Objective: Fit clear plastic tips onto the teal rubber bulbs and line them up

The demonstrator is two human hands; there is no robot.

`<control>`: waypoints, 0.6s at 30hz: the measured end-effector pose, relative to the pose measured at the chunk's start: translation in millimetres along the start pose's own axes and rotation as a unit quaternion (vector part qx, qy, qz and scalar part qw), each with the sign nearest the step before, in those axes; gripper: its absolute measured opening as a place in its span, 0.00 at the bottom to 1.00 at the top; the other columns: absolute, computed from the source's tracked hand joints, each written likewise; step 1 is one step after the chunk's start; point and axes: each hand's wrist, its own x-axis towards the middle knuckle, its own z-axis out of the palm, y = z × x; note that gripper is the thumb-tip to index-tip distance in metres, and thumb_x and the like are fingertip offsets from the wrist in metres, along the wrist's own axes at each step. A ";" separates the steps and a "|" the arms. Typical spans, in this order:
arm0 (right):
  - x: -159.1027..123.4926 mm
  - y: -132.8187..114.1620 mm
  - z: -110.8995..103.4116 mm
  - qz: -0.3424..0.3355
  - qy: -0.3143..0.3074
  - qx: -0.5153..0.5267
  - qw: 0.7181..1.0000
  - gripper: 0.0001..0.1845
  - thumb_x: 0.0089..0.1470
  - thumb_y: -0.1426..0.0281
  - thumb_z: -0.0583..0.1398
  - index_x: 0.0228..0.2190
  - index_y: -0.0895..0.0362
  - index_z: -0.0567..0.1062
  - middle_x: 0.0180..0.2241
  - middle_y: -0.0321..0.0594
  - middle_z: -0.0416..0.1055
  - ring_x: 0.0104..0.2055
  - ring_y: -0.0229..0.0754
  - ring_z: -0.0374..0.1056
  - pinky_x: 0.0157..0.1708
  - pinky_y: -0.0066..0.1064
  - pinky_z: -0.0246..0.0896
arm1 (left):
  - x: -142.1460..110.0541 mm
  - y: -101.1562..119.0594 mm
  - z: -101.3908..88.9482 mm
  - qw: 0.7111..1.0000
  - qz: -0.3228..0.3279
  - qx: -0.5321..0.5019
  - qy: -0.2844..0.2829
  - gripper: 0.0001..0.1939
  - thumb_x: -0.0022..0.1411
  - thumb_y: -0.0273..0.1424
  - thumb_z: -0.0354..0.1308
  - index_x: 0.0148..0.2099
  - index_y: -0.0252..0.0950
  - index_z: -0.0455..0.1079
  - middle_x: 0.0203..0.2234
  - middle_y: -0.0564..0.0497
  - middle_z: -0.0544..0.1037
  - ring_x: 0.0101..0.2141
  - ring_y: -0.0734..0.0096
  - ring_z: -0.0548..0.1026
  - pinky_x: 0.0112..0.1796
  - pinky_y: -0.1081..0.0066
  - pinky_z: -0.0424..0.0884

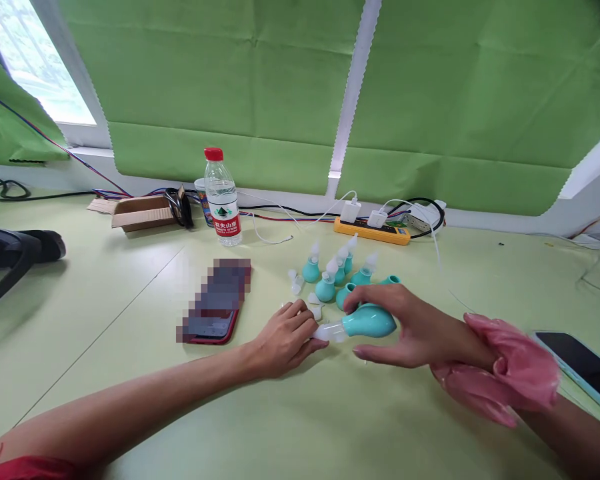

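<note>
My right hand (410, 330) grips a teal rubber bulb (373, 323) lying sideways just above the table. My left hand (287, 337) pinches the clear plastic nozzle (330, 331) at the bulb's left end. Just behind them stand several assembled teal bulbs with clear tips (330, 273). A few loose clear tips (314, 300) lie near my left fingers. A pink scrunchie (500, 377) sits on my right wrist.
A red phone (215, 313) lies left of my hands. A water bottle (223, 200), a cardboard box (143, 213) and a yellow power strip (373, 231) with chargers stand at the back. Another phone (580, 363) lies at the right. A black chair part (15, 250) juts in at the left.
</note>
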 end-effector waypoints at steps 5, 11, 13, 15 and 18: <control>7.4 8.6 22.5 0.006 0.027 -0.050 0.998 0.09 0.46 0.64 0.58 0.31 0.56 0.70 0.29 0.38 0.72 0.30 0.39 0.68 0.29 0.27 0.58 | -1.3 -0.3 1.8 0.999 0.001 0.026 0.021 0.15 0.61 0.33 0.45 0.24 0.33 0.58 0.20 0.50 0.67 0.28 0.70 0.60 0.29 0.70 0.56; 5.8 10.6 33.1 -0.009 0.114 -0.154 0.981 0.12 0.50 0.62 0.55 0.31 0.58 0.71 0.27 0.41 0.72 0.28 0.40 0.67 0.26 0.29 0.58 | -1.8 -5.0 3.5 0.996 -0.074 -0.015 0.049 0.17 0.61 0.33 0.45 0.21 0.33 0.57 0.17 0.52 0.65 0.28 0.71 0.60 0.30 0.69 0.56; 4.2 8.9 37.7 -0.007 0.155 -0.193 0.969 0.11 0.51 0.63 0.54 0.31 0.57 0.71 0.28 0.43 0.72 0.29 0.41 0.68 0.27 0.30 0.58 | -0.3 -7.4 3.4 0.989 -0.124 -0.044 0.066 0.19 0.61 0.33 0.44 0.19 0.34 0.55 0.15 0.52 0.63 0.27 0.71 0.59 0.30 0.69 0.57; 3.6 6.0 44.6 0.001 0.191 -0.167 0.967 0.09 0.50 0.65 0.55 0.32 0.56 0.71 0.28 0.43 0.72 0.30 0.42 0.68 0.28 0.31 0.60 | 1.9 -9.5 3.1 0.978 -0.181 -0.065 0.081 0.20 0.61 0.35 0.43 0.18 0.34 0.55 0.16 0.52 0.63 0.27 0.70 0.59 0.30 0.69 0.58; 4.2 1.1 60.3 0.048 0.218 -0.011 0.975 0.09 0.47 0.65 0.58 0.33 0.54 0.69 0.29 0.40 0.71 0.31 0.42 0.67 0.32 0.32 0.62 | 5.4 -12.2 3.5 0.962 -0.251 -0.070 0.086 0.16 0.59 0.37 0.47 0.22 0.34 0.61 0.24 0.50 0.66 0.31 0.67 0.60 0.33 0.67 0.60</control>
